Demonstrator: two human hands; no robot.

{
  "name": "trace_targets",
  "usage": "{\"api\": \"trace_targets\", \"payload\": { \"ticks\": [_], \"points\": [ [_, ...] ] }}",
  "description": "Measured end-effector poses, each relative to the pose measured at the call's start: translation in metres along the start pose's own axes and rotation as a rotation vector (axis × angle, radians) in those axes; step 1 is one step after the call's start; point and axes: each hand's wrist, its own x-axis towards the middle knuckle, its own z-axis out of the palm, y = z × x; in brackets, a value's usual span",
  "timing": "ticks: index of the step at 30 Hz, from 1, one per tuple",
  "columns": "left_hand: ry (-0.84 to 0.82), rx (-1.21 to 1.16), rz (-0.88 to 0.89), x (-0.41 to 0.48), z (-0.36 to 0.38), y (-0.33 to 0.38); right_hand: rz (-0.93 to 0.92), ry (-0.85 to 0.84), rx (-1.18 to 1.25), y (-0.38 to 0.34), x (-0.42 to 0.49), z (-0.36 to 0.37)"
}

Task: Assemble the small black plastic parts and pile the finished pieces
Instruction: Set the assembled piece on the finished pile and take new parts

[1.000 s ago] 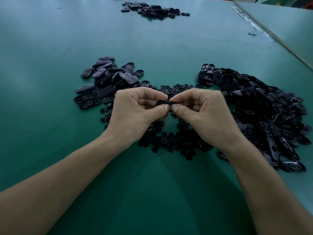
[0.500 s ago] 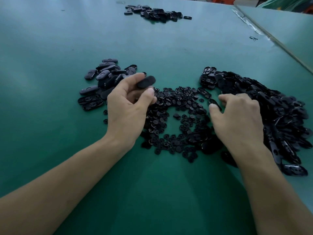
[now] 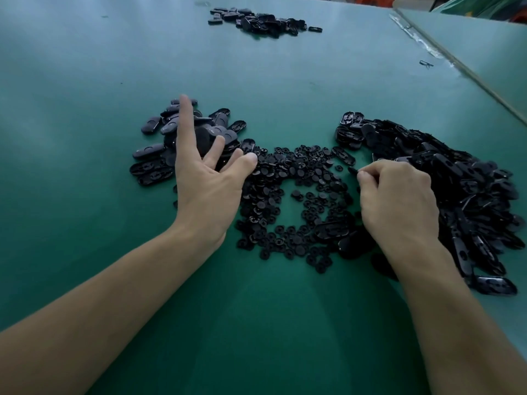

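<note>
Found left hand (image 3: 208, 189) released, splayed over heap of black oval plastic pieces (image 3: 154, 149); right hand (image 3: 399, 201) pinching small black plastic part (image 3: 352, 169).

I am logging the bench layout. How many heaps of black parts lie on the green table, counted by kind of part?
Oval pieces: 3 heaps, the left heap, the right heap, the far heap
Small round parts: 1 heap, the middle heap
Total: 4 heaps
</note>
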Motion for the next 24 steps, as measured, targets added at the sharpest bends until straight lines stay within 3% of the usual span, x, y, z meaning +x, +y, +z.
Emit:
{"api": "trace_targets", "payload": {
  "ticks": [3, 6, 13, 18, 24],
  "points": [
    [-0.055, 0.021, 0.078, -0.002, 0.001, -0.001, -0.023, 0.065, 0.082, 0.003, 0.002, 0.003],
    [-0.086, 0.060, 0.104, -0.003, 0.002, -0.002, -0.125, 0.074, 0.335, -0.004, 0.000, 0.003],
    [-0.235, 0.124, 0.105, -0.008, 0.004, -0.001, -0.275, -0.188, 0.800, -0.023, -0.011, 0.009],
    [-0.311, 0.139, 0.097, -0.010, 0.003, 0.002, -0.309, -0.294, 0.926, -0.027, -0.013, 0.009],
    [-0.310, 0.071, 0.077, -0.009, 0.005, 0.001, -0.211, -0.275, 0.954, -0.024, -0.011, 0.009]
  ]
}}
